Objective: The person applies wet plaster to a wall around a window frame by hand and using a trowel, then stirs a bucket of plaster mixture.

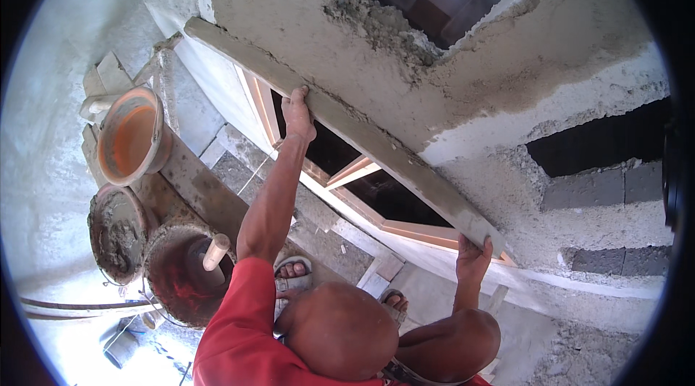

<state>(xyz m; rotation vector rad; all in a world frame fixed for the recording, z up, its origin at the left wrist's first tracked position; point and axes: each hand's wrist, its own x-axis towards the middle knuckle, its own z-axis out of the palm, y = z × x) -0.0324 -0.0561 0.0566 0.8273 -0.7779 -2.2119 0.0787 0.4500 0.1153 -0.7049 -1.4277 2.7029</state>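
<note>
A long mortar-stained straightedge board (pixel 362 125) lies slantwise along the wall (pixel 463 89), above a wooden window frame (pixel 347 176) with dark openings. My left hand (pixel 297 116) is closed over the board left of its middle. Near its right end my right hand (pixel 473 258) grips the board from below, thumb and fingers on either side. Damp grey plaster covers the wall above the board, and some crumbs of it sit along the upper edge. Part of the window frame is hidden behind the board and my left arm.
On the left, a bucket (pixel 108 161) with an orange inside, a mortar-filled bucket (pixel 119 230) and a dark bucket (pixel 163 281) holding a wooden-handled tool (pixel 216 252) stand by a plank (pixel 206 187). My sandalled feet are below me. Rough-edged wall openings (pixel 601 141) lie above and right.
</note>
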